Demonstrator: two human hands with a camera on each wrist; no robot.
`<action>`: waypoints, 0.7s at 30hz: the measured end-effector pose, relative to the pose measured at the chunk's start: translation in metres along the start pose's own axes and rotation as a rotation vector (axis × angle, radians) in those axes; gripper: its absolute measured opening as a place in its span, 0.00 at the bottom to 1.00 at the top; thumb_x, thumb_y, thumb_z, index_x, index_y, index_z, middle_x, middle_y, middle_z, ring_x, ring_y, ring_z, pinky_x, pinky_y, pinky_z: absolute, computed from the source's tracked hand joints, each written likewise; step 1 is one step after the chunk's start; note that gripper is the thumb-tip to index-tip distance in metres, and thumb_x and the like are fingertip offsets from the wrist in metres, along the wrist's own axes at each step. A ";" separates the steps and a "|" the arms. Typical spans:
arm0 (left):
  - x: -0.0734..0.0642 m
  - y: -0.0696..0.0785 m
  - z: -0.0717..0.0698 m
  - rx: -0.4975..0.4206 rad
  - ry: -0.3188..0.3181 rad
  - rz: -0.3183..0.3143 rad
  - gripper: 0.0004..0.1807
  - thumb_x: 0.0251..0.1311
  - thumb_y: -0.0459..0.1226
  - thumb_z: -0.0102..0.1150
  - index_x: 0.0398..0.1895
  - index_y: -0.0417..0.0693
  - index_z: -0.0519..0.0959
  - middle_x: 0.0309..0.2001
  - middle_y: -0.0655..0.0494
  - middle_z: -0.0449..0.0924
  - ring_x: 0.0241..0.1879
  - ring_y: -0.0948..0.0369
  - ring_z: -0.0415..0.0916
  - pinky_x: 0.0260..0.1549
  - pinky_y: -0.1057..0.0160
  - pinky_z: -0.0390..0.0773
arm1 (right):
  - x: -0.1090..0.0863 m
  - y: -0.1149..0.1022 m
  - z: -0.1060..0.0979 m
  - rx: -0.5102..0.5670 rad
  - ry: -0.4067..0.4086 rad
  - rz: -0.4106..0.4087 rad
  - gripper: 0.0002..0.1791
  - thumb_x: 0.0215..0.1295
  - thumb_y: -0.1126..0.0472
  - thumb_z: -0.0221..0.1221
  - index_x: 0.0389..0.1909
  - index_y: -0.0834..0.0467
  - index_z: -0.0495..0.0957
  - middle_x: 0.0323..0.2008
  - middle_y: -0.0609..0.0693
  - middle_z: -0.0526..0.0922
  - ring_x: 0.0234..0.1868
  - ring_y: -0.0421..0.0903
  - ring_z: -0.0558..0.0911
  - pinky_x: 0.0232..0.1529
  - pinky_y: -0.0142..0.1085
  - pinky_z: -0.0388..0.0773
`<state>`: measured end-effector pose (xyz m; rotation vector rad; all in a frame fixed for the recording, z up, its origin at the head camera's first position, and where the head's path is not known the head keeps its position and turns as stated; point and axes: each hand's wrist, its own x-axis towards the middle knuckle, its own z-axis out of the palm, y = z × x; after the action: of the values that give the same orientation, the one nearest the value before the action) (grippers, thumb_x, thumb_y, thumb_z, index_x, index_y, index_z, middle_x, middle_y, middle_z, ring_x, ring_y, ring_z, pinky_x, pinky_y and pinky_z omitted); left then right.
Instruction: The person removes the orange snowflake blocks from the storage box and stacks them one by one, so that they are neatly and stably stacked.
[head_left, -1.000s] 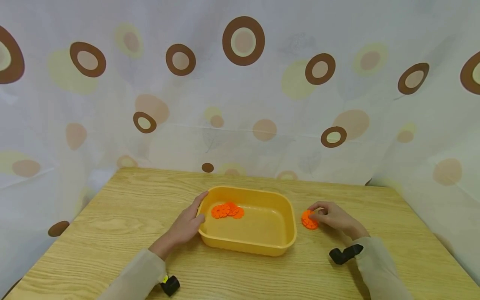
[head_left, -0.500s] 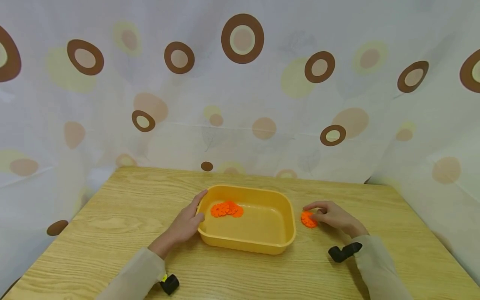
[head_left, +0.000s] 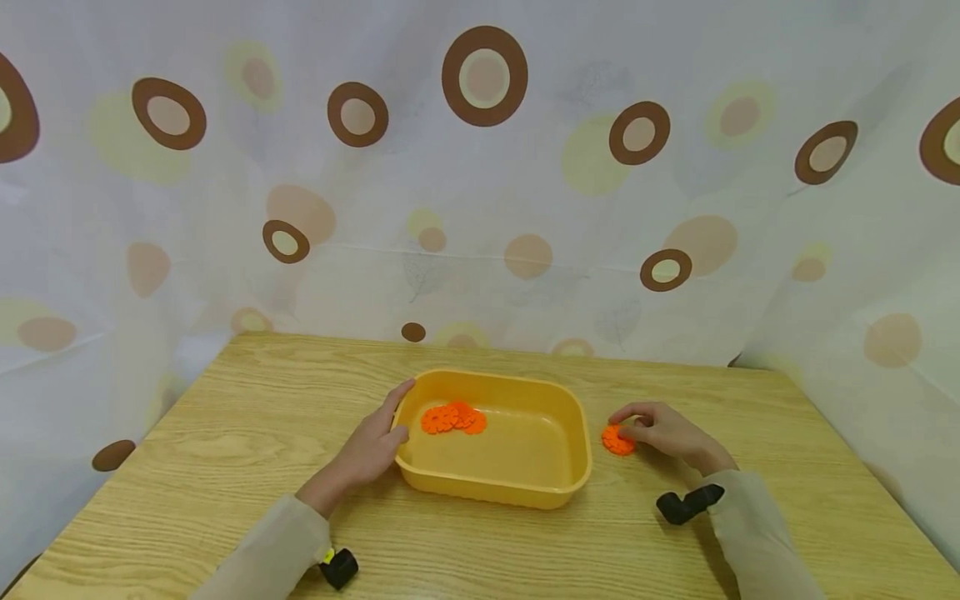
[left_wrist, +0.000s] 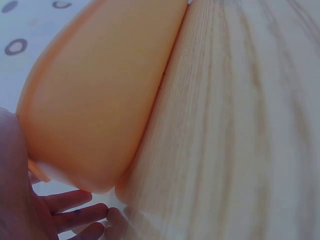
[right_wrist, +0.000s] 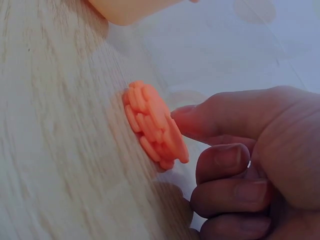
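Note:
My left hand (head_left: pixel 369 446) grips the left end of a yellow plastic tub (head_left: pixel 487 492), thumb over the rim and fingers along the outside. Inside the tub, towards its left, several orange notched discs (head_left: pixel 453 418) lie overlapping. Right of the tub, a small stack of orange notched discs (right_wrist: pixel 152 125) lies on the table. My right hand (head_left: pixel 667 431) holds this stack, its thumb on the top disc and index finger reaching round the far side. The right wrist view shows the other fingers curled away from the stack; the index fingertip is hidden there.
The wooden table (head_left: pixel 480 558) runs back to a white patterned sheet (head_left: pixel 525 208) that hangs behind and at both sides. Small black devices are strapped to both wrists. A gap of bare table separates the tub from the stack.
My right index finger has shifted slightly at the edge of the stack, and the thumb stays on top. The left hand and tub hold their place; the head view has tilted slightly.

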<state>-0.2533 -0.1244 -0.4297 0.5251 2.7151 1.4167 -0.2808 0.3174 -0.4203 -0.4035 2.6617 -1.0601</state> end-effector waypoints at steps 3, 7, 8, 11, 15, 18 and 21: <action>-0.001 -0.002 0.000 -0.001 0.005 -0.004 0.37 0.61 0.30 0.40 0.76 0.50 0.49 0.72 0.41 0.57 0.67 0.46 0.62 0.65 0.41 0.59 | 0.001 0.001 0.000 -0.019 -0.002 -0.045 0.15 0.66 0.58 0.56 0.49 0.61 0.81 0.40 0.54 0.82 0.36 0.40 0.74 0.39 0.31 0.69; -0.003 -0.003 -0.001 -0.006 0.005 -0.009 0.36 0.62 0.30 0.40 0.76 0.50 0.49 0.73 0.41 0.57 0.67 0.45 0.61 0.65 0.41 0.59 | 0.001 -0.002 0.002 -0.038 -0.007 -0.069 0.15 0.68 0.58 0.55 0.49 0.60 0.81 0.51 0.57 0.82 0.48 0.45 0.75 0.50 0.39 0.71; -0.003 -0.003 -0.001 -0.006 0.004 -0.009 0.36 0.62 0.30 0.40 0.76 0.50 0.49 0.73 0.41 0.56 0.68 0.45 0.61 0.65 0.41 0.58 | 0.001 -0.002 0.002 -0.037 -0.005 -0.056 0.15 0.68 0.57 0.54 0.50 0.60 0.81 0.51 0.57 0.81 0.50 0.47 0.75 0.51 0.41 0.71; -0.002 -0.003 0.000 -0.001 0.001 0.001 0.36 0.62 0.31 0.40 0.76 0.49 0.49 0.73 0.41 0.56 0.68 0.45 0.60 0.65 0.41 0.58 | 0.000 -0.004 0.002 -0.045 0.003 -0.023 0.15 0.69 0.57 0.53 0.50 0.60 0.81 0.53 0.58 0.80 0.52 0.51 0.75 0.54 0.47 0.70; -0.001 -0.003 0.000 0.004 0.000 0.011 0.36 0.62 0.31 0.40 0.76 0.48 0.49 0.73 0.41 0.56 0.68 0.45 0.60 0.65 0.41 0.58 | 0.000 -0.003 0.002 -0.043 0.022 0.019 0.16 0.69 0.57 0.53 0.51 0.59 0.80 0.54 0.59 0.79 0.52 0.53 0.76 0.55 0.50 0.70; 0.000 -0.003 0.001 0.000 -0.003 0.013 0.36 0.62 0.31 0.40 0.76 0.48 0.49 0.73 0.41 0.56 0.69 0.45 0.59 0.66 0.41 0.57 | -0.001 -0.002 0.003 -0.040 0.036 0.034 0.16 0.69 0.57 0.53 0.51 0.60 0.79 0.55 0.60 0.78 0.51 0.53 0.76 0.55 0.49 0.71; 0.001 -0.003 0.000 0.001 -0.003 0.008 0.36 0.62 0.31 0.40 0.76 0.49 0.50 0.73 0.42 0.56 0.68 0.46 0.60 0.66 0.42 0.58 | -0.001 -0.004 0.002 -0.028 0.043 0.050 0.17 0.69 0.56 0.53 0.52 0.60 0.79 0.55 0.61 0.77 0.49 0.51 0.76 0.52 0.45 0.71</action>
<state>-0.2547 -0.1253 -0.4322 0.5382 2.7142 1.4158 -0.2784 0.3136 -0.4191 -0.3220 2.7115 -1.0297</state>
